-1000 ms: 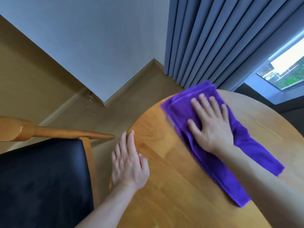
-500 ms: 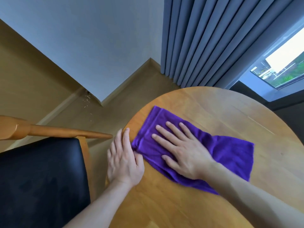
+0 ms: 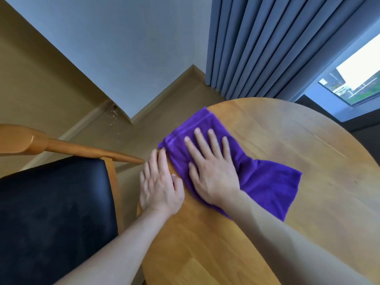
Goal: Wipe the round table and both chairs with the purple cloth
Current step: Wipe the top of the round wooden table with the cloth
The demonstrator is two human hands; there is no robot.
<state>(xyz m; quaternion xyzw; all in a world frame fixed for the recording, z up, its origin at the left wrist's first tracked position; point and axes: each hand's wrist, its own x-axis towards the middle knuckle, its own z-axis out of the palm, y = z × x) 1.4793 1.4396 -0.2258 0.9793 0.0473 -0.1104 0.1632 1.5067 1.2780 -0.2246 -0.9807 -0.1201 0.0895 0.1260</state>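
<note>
One cloth: purple cloth lies flat on the round table, toward its 9 o'clock edge.
Right hand: fingers straight, pressing the cloth.
Left hand: flat on the rim, holding nothing.
Progress: table underway; chair at 9 o'clock looks unwiped.

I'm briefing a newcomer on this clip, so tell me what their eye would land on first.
The purple cloth stands out most, spread on the near-left part of the round wooden table with the right hand pressed flat on it. Beside it, the left hand rests flat at the table's left edge. At far left is a chair with a black seat.
</note>
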